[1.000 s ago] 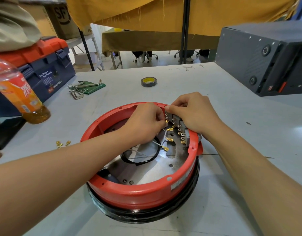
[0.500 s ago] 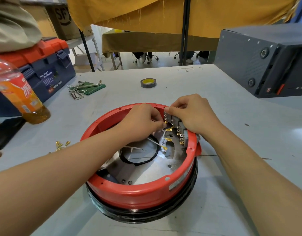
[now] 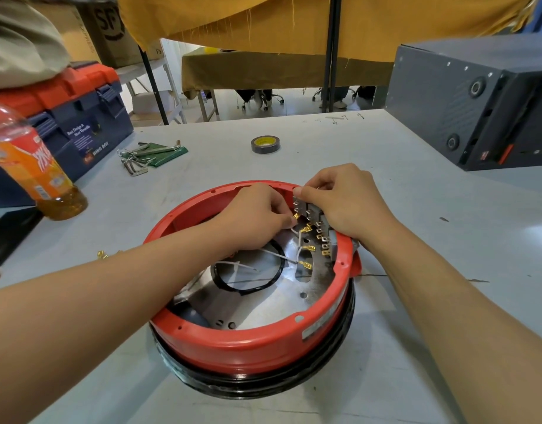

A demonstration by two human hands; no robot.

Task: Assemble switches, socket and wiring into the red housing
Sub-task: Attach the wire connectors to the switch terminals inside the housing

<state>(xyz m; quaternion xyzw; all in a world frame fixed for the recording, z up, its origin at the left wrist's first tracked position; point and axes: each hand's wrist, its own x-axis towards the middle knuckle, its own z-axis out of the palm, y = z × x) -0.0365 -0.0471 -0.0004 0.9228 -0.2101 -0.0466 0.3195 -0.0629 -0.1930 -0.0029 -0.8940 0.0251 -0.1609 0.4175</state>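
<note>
While hands crowd housing far rim, near half open.

left arm: being shown bare from the frame's edge to the wrist, no sleeve being seen
right arm: being shown bare likewise, no sleeve being seen
left hand: being shown bare, with no glove, ring or watch being seen
right hand: being shown bare, with no glove or ring being seen; nails being kept short
</note>
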